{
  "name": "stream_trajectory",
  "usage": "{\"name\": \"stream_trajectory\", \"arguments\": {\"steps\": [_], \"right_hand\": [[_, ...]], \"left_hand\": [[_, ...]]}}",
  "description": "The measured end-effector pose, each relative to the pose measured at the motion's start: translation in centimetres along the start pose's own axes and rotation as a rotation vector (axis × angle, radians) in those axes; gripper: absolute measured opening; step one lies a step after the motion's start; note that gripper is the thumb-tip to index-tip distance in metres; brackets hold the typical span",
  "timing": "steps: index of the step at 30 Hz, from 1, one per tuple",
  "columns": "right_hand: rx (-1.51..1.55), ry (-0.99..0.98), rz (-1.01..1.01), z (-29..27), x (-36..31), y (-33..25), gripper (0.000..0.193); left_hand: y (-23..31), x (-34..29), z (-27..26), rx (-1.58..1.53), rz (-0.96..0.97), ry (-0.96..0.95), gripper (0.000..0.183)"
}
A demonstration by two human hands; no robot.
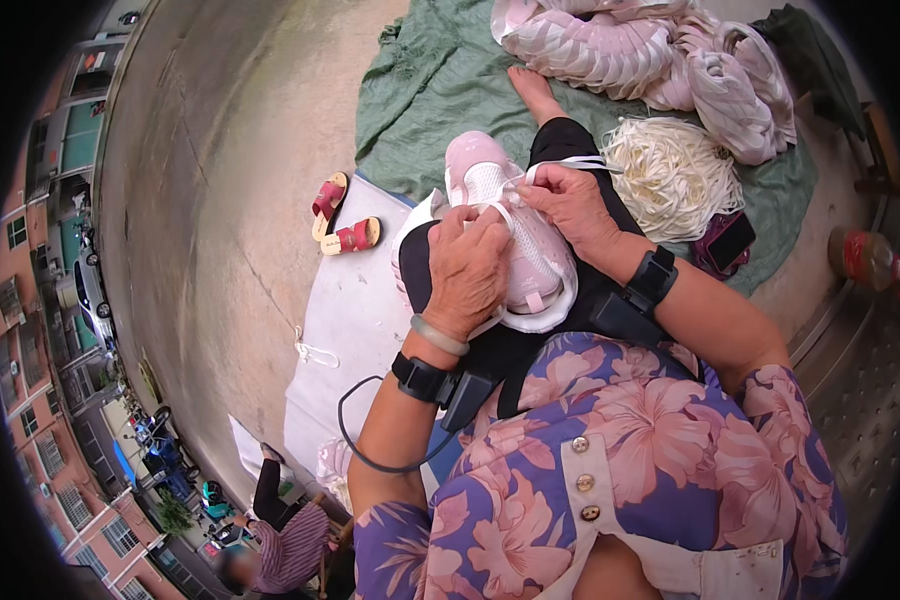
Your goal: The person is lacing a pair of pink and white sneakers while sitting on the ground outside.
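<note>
A pink and white shoe upper [535, 262] lies across my lap, its pink tongue [473, 154] pointing away from me. My left hand [467, 270] rests on the upper's left side, fingers curled and pressed at the lacing opening. On the other side, my right hand [577, 212] pinches a white shoelace [588, 163], whose loose end trails off to the right. What lies under my left fingertips is partly hidden, but lace shows between the two hands. Black straps with small boxes sit on both wrists.
On a green cloth [420, 110] lie a heap of white laces [670, 170], bundled pink uppers [610, 55] and a phone [730, 240]. Red sandals [350, 235] stand left, by a pale sheet [340, 300] with a loose lace. A bottle [863, 258] is right; another person [288, 555] sits lower left.
</note>
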State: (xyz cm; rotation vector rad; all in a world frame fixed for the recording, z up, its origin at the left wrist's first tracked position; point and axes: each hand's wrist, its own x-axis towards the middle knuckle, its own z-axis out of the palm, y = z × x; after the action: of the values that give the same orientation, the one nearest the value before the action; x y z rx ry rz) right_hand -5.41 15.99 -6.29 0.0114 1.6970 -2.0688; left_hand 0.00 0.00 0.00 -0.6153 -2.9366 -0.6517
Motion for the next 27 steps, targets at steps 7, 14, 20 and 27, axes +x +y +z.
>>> {"name": "stream_trajectory", "arguments": {"steps": [7,14,20,27], "right_hand": [[-0.051,0.061,-0.094,0.1,0.2,0.5,0.01],[-0.085,0.112,-0.16,0.3,0.2,0.9,0.012],[-0.1,0.076,-0.16,0.1,0.0,0.9,0.007],[-0.092,0.145,-0.195,0.5,0.0,1.1,0.014]], "left_hand": [[-0.6,-0.1,0.8,-0.065,0.034,0.081,0.025],[-0.6,-0.1,1.0,-0.074,0.025,0.092,0.023],[-0.7,-0.2,1.2,-0.078,0.029,0.078,0.028],[-0.6,-0.2,1.2,-0.07,0.023,0.087,0.028]]}}
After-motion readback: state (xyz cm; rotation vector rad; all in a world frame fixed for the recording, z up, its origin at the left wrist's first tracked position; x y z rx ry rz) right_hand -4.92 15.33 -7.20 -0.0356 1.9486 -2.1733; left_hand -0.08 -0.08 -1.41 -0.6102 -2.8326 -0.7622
